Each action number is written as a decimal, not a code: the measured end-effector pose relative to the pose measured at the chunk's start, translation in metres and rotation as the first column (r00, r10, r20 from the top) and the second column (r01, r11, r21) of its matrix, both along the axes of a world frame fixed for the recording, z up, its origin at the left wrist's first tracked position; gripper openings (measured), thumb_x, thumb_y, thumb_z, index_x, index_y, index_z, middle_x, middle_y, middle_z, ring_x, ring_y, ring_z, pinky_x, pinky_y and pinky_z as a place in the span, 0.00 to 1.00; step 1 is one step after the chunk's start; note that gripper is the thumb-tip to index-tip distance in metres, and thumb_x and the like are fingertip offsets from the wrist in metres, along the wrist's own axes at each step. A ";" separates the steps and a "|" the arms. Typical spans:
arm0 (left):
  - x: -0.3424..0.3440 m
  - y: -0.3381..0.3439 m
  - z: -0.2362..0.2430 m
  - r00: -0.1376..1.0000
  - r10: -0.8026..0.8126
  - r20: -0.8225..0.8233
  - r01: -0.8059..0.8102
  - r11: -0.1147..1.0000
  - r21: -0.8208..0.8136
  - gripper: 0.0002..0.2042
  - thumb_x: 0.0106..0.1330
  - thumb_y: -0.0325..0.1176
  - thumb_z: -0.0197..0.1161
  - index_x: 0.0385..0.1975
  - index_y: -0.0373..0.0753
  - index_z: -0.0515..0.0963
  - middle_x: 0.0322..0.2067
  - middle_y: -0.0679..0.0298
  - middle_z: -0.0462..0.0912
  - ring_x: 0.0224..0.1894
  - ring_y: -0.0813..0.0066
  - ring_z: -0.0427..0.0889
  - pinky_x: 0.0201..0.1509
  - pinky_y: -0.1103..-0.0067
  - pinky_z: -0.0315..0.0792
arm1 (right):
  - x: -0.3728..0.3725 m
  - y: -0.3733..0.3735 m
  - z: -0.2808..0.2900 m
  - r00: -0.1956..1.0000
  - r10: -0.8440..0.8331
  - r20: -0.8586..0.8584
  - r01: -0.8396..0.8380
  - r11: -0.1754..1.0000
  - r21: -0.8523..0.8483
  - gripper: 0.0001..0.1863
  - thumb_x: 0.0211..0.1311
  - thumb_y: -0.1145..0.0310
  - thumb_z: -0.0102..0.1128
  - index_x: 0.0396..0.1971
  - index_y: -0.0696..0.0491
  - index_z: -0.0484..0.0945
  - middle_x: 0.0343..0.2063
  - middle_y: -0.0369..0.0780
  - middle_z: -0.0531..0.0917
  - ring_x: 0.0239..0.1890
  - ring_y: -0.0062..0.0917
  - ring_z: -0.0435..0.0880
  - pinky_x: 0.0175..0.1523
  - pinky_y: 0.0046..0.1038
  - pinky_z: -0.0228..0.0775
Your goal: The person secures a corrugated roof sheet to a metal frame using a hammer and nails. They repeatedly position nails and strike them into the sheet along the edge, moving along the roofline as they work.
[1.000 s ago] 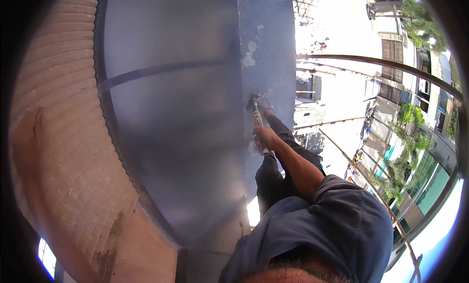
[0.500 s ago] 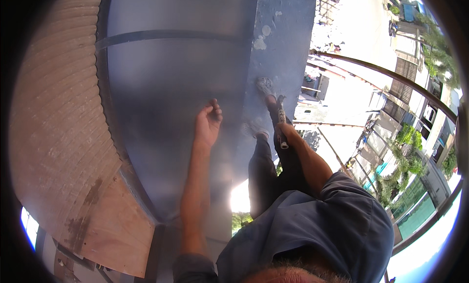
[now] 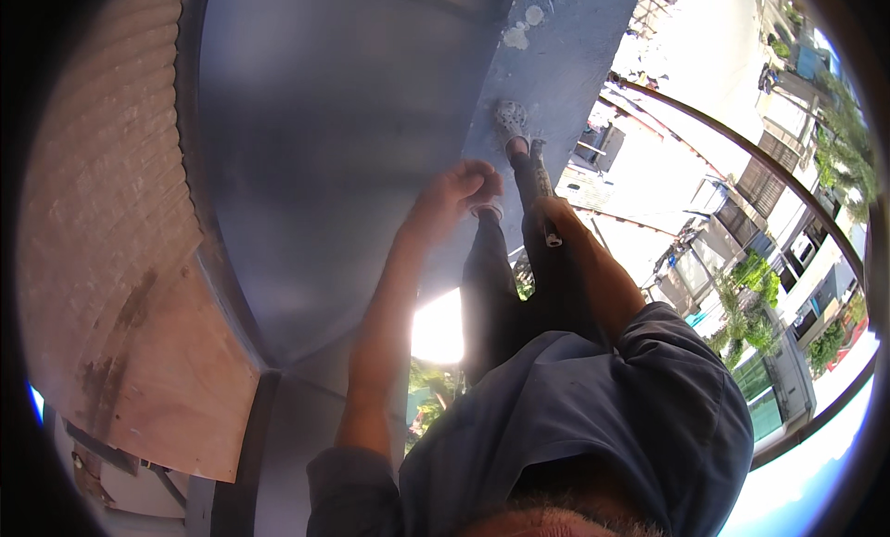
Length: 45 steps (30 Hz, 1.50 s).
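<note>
Right hand (image 3: 556, 210) grips 1 speckled, tubular tool (image 3: 543, 173).

No legible writing anywhere in view — labels, numbers, signs, brand marks: none readable.

Looks down from the person's head, through the left of two wide fisheye lenses worn side by side. Faces steeply downward, past the blue-grey shirt (image 3: 640, 416) very close at the lower edge, along the dark trouser legs (image 3: 549, 291) to the shoes (image 3: 512, 120) farther off. Takes in the left hand (image 3: 462, 186) and right hand (image 3: 556, 212) near the middle, between shirt and shoes. Reaches left to a ribbed surface (image 3: 102, 194) and right to buildings (image 3: 765, 171) well beyond. Bends a brown pole (image 3: 744, 136) into an arc.
</note>
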<state>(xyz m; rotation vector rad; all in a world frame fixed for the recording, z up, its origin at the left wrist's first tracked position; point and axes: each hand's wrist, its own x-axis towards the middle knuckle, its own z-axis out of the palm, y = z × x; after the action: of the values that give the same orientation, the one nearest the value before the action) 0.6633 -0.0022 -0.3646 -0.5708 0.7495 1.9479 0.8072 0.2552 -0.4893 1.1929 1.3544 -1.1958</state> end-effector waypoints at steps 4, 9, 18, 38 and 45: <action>-0.031 0.002 0.006 0.995 -0.027 -0.100 0.018 0.996 -0.092 0.11 0.72 0.35 0.65 0.50 0.40 0.79 0.39 0.61 0.87 0.43 0.72 0.86 0.53 0.76 0.80 | 0.005 0.005 -0.005 1.000 0.010 -0.011 -0.010 1.000 -0.005 0.15 0.64 0.62 0.58 0.25 0.58 0.82 0.18 0.40 0.80 0.17 0.26 0.79 0.23 0.28 0.69; -0.046 0.008 0.009 0.992 0.024 -0.122 -0.028 0.999 -0.033 0.14 0.70 0.36 0.67 0.52 0.40 0.79 0.34 0.62 0.87 0.40 0.73 0.86 0.48 0.77 0.81 | 0.046 0.030 -0.068 0.955 0.261 -0.142 -0.265 0.964 -0.014 0.14 0.64 0.62 0.57 0.27 0.58 0.82 0.18 0.39 0.80 0.17 0.25 0.78 0.23 0.28 0.70; -0.046 -0.013 0.023 0.962 0.095 -0.254 -0.138 0.978 -0.159 0.13 0.70 0.31 0.68 0.52 0.37 0.80 0.37 0.61 0.87 0.38 0.74 0.85 0.47 0.76 0.80 | 0.018 0.010 -0.029 0.996 0.030 0.087 -0.028 0.999 -0.033 0.14 0.57 0.61 0.61 0.30 0.58 0.80 0.18 0.41 0.80 0.18 0.29 0.80 0.23 0.31 0.73; -0.034 -0.040 0.041 0.938 0.333 -0.099 -0.337 0.941 -0.023 0.09 0.70 0.31 0.68 0.46 0.38 0.82 0.35 0.68 0.83 0.39 0.80 0.80 0.47 0.82 0.77 | 0.022 0.026 -0.040 0.987 0.110 -0.115 -0.128 0.978 -0.164 0.16 0.65 0.57 0.55 0.29 0.56 0.79 0.19 0.39 0.79 0.17 0.27 0.79 0.24 0.30 0.71; -0.011 -0.052 0.038 0.975 0.176 -0.135 -0.193 0.974 -0.123 0.10 0.69 0.36 0.68 0.45 0.38 0.83 0.33 0.69 0.82 0.36 0.79 0.77 0.47 0.81 0.74 | 0.018 0.024 -0.036 0.988 0.093 -0.123 -0.116 0.975 -0.191 0.18 0.67 0.56 0.54 0.29 0.56 0.79 0.19 0.38 0.79 0.18 0.26 0.79 0.25 0.30 0.71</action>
<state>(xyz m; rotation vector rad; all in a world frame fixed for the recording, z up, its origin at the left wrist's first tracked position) 0.6519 -0.0539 -0.3267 -0.6248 0.9401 2.1305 0.8255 0.2790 -0.5253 0.9145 1.3297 -1.3050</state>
